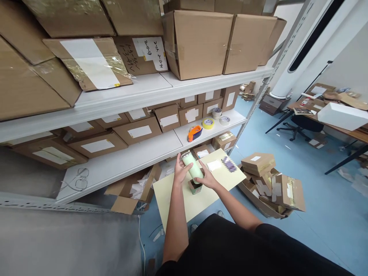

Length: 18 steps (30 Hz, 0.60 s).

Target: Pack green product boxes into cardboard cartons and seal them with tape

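A pale green tumbler point(193, 167) with a metallic top is held tilted between both my hands. My left hand point(181, 169) wraps its upper left side, thumb across the front. At the lower right side, my right hand point(206, 177) grips it with fingers closed on it. Just below the tumbler's base stands a small open green box point(195, 188); whether the base sits inside its opening I cannot tell. The box rests on a pale yellow board point(172, 195). A white piece of paper point(214, 165) lies on the board, right of my hands.
On the shelf point(143, 149) ahead are an orange and blue tape dispenser point(194, 133), a yellow tape roll point(208, 123) and eyeglasses point(79, 180). Cardboard boxes point(201, 42) fill the shelves. An open carton point(126, 203) stands left of the board, and a carton heaped with boxes point(267, 184) right.
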Each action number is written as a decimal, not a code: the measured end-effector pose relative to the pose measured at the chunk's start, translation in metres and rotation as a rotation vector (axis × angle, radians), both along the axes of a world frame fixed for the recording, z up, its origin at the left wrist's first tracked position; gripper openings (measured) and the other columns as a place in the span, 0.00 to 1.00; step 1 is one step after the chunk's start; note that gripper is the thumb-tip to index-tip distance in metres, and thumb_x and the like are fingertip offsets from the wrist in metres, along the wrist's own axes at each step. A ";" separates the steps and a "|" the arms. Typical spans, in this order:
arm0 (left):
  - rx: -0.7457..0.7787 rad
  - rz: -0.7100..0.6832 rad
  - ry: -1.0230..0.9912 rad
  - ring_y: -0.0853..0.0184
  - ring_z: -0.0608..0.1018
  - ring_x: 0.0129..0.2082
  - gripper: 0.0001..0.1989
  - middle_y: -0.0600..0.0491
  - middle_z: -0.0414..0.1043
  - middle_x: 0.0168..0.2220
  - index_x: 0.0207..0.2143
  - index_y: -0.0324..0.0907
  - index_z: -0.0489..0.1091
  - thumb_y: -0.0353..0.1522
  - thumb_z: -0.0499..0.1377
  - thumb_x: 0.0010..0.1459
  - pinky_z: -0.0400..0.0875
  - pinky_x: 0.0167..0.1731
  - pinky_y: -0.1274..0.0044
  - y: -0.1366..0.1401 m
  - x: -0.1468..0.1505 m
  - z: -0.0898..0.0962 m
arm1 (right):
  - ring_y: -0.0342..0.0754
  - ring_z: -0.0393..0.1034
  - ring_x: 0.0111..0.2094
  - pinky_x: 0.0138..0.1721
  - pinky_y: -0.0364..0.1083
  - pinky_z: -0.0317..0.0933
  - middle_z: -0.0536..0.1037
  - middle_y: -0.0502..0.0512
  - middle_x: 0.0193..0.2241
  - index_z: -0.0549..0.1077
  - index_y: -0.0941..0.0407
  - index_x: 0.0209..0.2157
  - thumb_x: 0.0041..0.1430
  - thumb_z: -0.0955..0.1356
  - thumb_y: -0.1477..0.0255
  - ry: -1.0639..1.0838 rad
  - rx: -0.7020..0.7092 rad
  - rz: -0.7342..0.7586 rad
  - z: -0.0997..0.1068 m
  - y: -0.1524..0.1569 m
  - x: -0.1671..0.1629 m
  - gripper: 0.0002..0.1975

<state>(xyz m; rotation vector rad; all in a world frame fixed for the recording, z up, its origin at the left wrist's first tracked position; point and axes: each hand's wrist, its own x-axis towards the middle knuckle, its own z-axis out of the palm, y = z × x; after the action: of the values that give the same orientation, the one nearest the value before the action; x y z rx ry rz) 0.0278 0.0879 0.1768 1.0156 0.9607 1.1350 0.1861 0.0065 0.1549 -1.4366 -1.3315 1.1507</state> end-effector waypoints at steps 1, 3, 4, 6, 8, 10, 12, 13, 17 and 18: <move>0.002 -0.019 0.000 0.55 0.80 0.54 0.62 0.41 0.77 0.55 0.74 0.45 0.46 0.40 0.77 0.44 0.74 0.55 0.66 0.000 0.000 0.000 | 0.52 0.72 0.40 0.47 0.53 0.67 0.74 0.50 0.40 0.46 0.48 0.75 0.48 0.77 0.65 0.018 0.004 -0.004 -0.001 0.000 -0.001 0.58; 0.025 -0.012 0.036 0.55 0.79 0.55 0.58 0.42 0.75 0.57 0.74 0.47 0.49 0.41 0.76 0.47 0.73 0.56 0.65 0.000 0.001 0.002 | 0.51 0.71 0.38 0.46 0.52 0.67 0.73 0.49 0.38 0.48 0.47 0.74 0.46 0.78 0.66 -0.011 0.015 -0.066 -0.003 0.000 -0.004 0.58; 0.041 0.014 0.075 0.56 0.78 0.56 0.56 0.42 0.74 0.59 0.73 0.48 0.52 0.41 0.76 0.47 0.73 0.57 0.66 0.000 0.002 0.003 | 0.51 0.70 0.38 0.47 0.52 0.67 0.72 0.49 0.39 0.49 0.46 0.74 0.44 0.78 0.66 -0.051 0.016 -0.109 -0.004 -0.001 -0.005 0.59; 0.064 0.061 0.153 0.56 0.77 0.57 0.54 0.42 0.71 0.62 0.71 0.48 0.56 0.40 0.77 0.46 0.72 0.58 0.66 0.001 0.003 0.006 | 0.51 0.70 0.39 0.49 0.52 0.66 0.72 0.50 0.41 0.50 0.44 0.74 0.42 0.79 0.66 -0.119 0.006 -0.161 -0.006 -0.002 -0.007 0.60; 0.067 0.044 0.171 0.56 0.78 0.56 0.55 0.42 0.72 0.61 0.72 0.48 0.55 0.39 0.78 0.45 0.72 0.58 0.65 0.002 0.003 0.009 | 0.52 0.71 0.41 0.49 0.52 0.66 0.72 0.51 0.45 0.47 0.44 0.74 0.43 0.79 0.65 -0.104 -0.001 -0.132 -0.009 -0.002 -0.007 0.61; 0.059 -0.014 0.133 0.57 0.79 0.55 0.57 0.42 0.73 0.59 0.73 0.49 0.51 0.37 0.77 0.46 0.73 0.57 0.65 0.003 0.003 0.010 | 0.51 0.71 0.41 0.48 0.52 0.67 0.72 0.53 0.47 0.44 0.45 0.75 0.45 0.78 0.65 -0.026 -0.004 -0.065 -0.013 -0.002 -0.005 0.61; 0.055 -0.032 0.134 0.57 0.79 0.56 0.56 0.43 0.74 0.59 0.73 0.49 0.52 0.38 0.76 0.47 0.73 0.57 0.65 0.003 0.003 0.011 | 0.50 0.71 0.40 0.47 0.52 0.68 0.73 0.53 0.46 0.43 0.46 0.75 0.46 0.78 0.65 0.019 -0.008 -0.053 -0.017 0.000 -0.003 0.61; 0.066 -0.016 0.165 0.57 0.78 0.57 0.53 0.44 0.74 0.60 0.72 0.49 0.54 0.39 0.76 0.49 0.72 0.58 0.66 0.002 0.004 0.011 | 0.50 0.71 0.39 0.47 0.52 0.68 0.73 0.52 0.45 0.44 0.46 0.75 0.45 0.78 0.65 0.010 -0.009 -0.070 -0.019 0.001 -0.002 0.61; 0.126 0.024 0.314 0.56 0.78 0.57 0.33 0.46 0.77 0.56 0.61 0.45 0.73 0.45 0.71 0.55 0.69 0.61 0.67 0.003 0.008 0.013 | 0.52 0.71 0.43 0.50 0.53 0.67 0.74 0.53 0.46 0.47 0.45 0.74 0.43 0.79 0.66 -0.095 0.012 -0.188 -0.030 0.002 -0.005 0.61; 0.128 0.002 0.330 0.56 0.79 0.56 0.29 0.45 0.79 0.54 0.57 0.45 0.76 0.46 0.70 0.56 0.69 0.60 0.66 0.004 0.009 0.013 | 0.53 0.71 0.45 0.51 0.53 0.67 0.74 0.53 0.48 0.47 0.46 0.74 0.43 0.79 0.66 -0.116 0.020 -0.212 -0.034 0.001 -0.007 0.61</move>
<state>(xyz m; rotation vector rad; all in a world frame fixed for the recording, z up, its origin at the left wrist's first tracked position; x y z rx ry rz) 0.0369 0.0921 0.1896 1.3345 1.1590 1.0597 0.1790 0.0075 0.1208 -1.6080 -1.2309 0.9256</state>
